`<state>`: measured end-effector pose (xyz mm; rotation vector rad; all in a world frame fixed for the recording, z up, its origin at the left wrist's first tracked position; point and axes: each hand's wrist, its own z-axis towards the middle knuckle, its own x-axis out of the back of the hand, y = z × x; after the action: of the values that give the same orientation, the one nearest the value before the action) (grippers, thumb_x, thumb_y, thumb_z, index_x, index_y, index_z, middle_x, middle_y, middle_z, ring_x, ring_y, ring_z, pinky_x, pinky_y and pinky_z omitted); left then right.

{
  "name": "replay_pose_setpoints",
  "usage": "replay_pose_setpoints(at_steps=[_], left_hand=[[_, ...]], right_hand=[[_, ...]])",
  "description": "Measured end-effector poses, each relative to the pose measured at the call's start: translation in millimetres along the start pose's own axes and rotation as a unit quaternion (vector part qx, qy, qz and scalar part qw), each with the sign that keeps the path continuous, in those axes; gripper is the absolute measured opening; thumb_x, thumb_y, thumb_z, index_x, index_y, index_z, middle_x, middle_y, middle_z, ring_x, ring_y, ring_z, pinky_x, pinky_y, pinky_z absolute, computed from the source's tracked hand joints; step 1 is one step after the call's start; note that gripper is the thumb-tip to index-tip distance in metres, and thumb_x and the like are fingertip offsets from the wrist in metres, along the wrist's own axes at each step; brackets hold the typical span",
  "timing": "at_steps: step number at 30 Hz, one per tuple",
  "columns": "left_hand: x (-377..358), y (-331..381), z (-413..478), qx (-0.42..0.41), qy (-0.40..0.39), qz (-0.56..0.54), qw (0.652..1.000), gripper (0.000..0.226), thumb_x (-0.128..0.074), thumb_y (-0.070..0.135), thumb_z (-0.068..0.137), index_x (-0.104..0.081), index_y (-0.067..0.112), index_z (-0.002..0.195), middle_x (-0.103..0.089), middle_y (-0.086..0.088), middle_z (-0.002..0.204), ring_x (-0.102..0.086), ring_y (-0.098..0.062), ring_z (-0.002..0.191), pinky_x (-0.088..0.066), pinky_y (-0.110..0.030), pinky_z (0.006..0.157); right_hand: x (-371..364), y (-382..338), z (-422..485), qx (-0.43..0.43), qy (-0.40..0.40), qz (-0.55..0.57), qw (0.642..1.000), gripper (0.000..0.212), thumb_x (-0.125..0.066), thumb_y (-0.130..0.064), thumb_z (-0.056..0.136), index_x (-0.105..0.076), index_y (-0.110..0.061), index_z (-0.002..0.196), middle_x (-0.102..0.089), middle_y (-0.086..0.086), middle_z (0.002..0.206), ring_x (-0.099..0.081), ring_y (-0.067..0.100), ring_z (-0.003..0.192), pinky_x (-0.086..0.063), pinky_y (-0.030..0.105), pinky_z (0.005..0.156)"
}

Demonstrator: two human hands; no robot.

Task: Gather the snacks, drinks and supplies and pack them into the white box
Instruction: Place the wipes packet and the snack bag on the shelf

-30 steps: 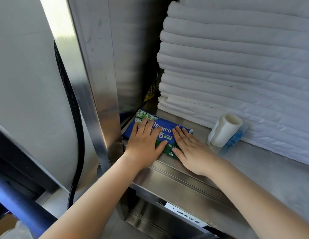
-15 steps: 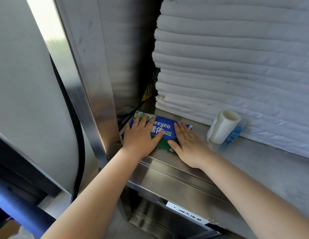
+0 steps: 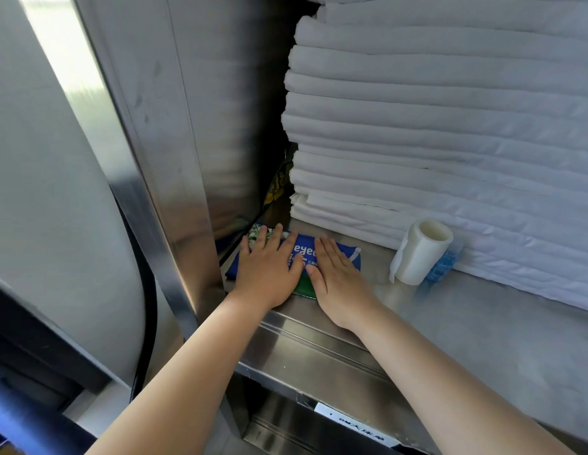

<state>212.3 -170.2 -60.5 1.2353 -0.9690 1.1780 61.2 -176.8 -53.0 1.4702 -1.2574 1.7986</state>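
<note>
A flat blue and green pack of wipes lies on a steel shelf, in its left corner beside the metal upright. My left hand lies flat on the pack's left half, fingers straight and spread. My right hand lies flat on its right half, fingers straight and together. A dark chips bag with yellow lettering is wedged upright in the gap behind the pack, mostly hidden. The white box is not in view.
A tall stack of folded white linen fills the shelf's back and right. A white roll stands before it, with a small blue packet at its right. A steel post and black cable stand left.
Both hands have stayed flat on the wipes pack. The view has shifted closer and slightly up; the hands sit a little further in on the pack.
</note>
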Motion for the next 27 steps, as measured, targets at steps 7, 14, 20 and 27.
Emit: replay_pose_setpoints(at_steps=[7,14,20,27], left_hand=[[-2,-1,4,0.024,0.011,-0.016,1.000,0.057,-0.018,0.053,0.094,-0.016,0.032,0.148,-0.014,0.002,0.157,-0.008,-0.020,0.143,-0.005,-0.046,0.113],[-5,0,2,0.030,-0.001,0.010,1.000,0.062,-0.014,0.056,0.093,-0.005,0.028,0.149,-0.006,-0.003,0.158,-0.001,-0.026,0.144,-0.001,-0.051,0.112],[-3,5,-1,0.030,0.000,0.020,0.999,0.061,-0.015,0.054,0.095,-0.010,0.025,0.149,-0.013,-0.005,0.157,-0.005,-0.026,0.143,0.000,-0.046,0.114],[3,1,-14,0.028,-0.006,-0.014,0.999,0.059,-0.012,0.049,0.098,0.004,0.025,0.149,-0.001,-0.004,0.158,0.001,-0.023,0.144,0.000,-0.039,0.116]], right_hand=[[-1,10,0,-0.032,-0.006,-0.020,0.999,0.060,-0.014,-0.044,0.101,0.003,-0.016,0.151,0.005,0.000,0.159,0.005,0.010,0.145,0.006,0.023,0.113],[7,18,-5,-0.062,-0.038,-0.097,0.993,0.058,-0.009,-0.039,0.102,0.007,-0.010,0.149,0.008,0.006,0.159,0.008,0.016,0.145,0.008,0.027,0.115],[2,3,-2,-0.016,0.029,-0.057,0.998,0.061,-0.013,-0.044,0.101,0.007,-0.014,0.150,0.011,0.003,0.158,0.010,0.013,0.145,0.008,0.026,0.113],[7,17,4,-0.001,-0.039,-0.043,0.998,0.057,-0.012,-0.040,0.102,0.008,-0.016,0.150,0.009,0.000,0.159,0.008,0.010,0.145,0.006,0.023,0.113]])
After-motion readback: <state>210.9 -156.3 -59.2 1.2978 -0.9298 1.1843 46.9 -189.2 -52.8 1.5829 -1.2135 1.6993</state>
